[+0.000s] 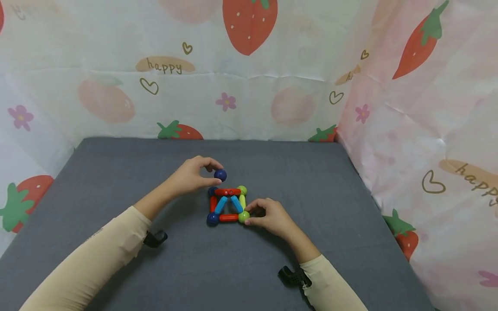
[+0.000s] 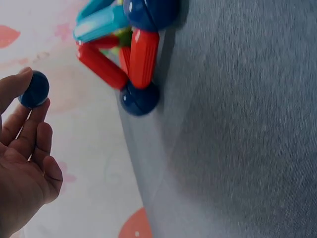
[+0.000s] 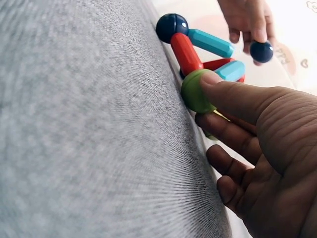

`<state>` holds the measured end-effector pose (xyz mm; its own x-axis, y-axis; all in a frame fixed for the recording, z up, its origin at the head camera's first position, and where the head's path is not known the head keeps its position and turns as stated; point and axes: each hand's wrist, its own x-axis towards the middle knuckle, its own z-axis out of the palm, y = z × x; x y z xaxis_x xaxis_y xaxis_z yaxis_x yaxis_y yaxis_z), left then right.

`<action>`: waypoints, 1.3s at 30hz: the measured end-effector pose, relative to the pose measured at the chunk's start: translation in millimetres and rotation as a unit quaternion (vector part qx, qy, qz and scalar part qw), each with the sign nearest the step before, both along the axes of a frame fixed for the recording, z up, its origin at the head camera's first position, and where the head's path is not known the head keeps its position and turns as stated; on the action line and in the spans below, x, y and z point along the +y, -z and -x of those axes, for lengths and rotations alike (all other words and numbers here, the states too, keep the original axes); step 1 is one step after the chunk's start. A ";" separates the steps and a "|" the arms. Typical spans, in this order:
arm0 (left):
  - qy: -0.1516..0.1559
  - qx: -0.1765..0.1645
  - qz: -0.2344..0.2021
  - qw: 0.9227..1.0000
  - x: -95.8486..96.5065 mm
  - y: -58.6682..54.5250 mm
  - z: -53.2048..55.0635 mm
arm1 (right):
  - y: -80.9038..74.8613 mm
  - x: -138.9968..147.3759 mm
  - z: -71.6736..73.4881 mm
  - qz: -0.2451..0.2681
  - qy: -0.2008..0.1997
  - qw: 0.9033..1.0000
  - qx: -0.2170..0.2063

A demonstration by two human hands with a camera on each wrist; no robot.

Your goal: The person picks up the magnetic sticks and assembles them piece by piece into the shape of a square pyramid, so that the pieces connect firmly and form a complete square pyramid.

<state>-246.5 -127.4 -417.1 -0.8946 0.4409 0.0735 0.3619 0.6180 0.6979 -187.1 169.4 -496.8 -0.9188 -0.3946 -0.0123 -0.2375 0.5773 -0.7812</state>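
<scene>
My left hand (image 1: 191, 176) pinches a dark blue ball (image 1: 220, 175) between thumb and fingertips, held above the back left corner of a small magnetic stick-and-ball frame. Dark blue balls (image 2: 140, 98) form that frame's left corners and green balls (image 1: 243, 216) its right ones. Red sticks (image 1: 228, 218) and a yellow-green stick (image 1: 242, 201) join them along the sides. Two light blue sticks (image 1: 221, 204) slant upward from the front corners, their upper ends apart. At the front right corner, my right hand (image 1: 274, 218) grips the green ball (image 3: 196, 92) with thumb and forefinger.
The frame stands on a grey cloth-covered table (image 1: 186, 272). Behind the table hangs a strawberry-print curtain (image 1: 249, 95), which continues along both sides. Each wrist wears a black camera mount (image 1: 155, 239).
</scene>
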 end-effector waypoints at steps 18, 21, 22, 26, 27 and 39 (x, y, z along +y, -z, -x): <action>0.054 -0.009 0.003 0.998 15.3 14.5 -16.8 | 0.0 0.2 -1.6 0.001 -0.008 1.000 0.007; 0.053 -0.008 0.006 0.999 16.7 17.1 -16.7 | -0.2 0.2 -1.3 0.001 -0.008 1.000 0.006; 0.052 -0.007 0.009 0.999 17.1 17.4 -16.9 | -0.2 0.1 -1.1 0.000 -0.007 1.000 0.006; 0.056 -0.008 0.015 0.998 18.4 18.2 -17.4 | -0.7 -0.1 -0.5 -0.005 -0.006 1.000 0.004; 0.057 -0.009 0.017 0.998 18.7 18.4 -17.7 | -0.8 -0.2 -0.3 -0.005 -0.006 1.000 0.005; 0.050 -0.019 0.014 0.998 21.8 20.8 -19.9 | -4.2 -0.9 -2.1 -0.024 -0.008 0.999 0.027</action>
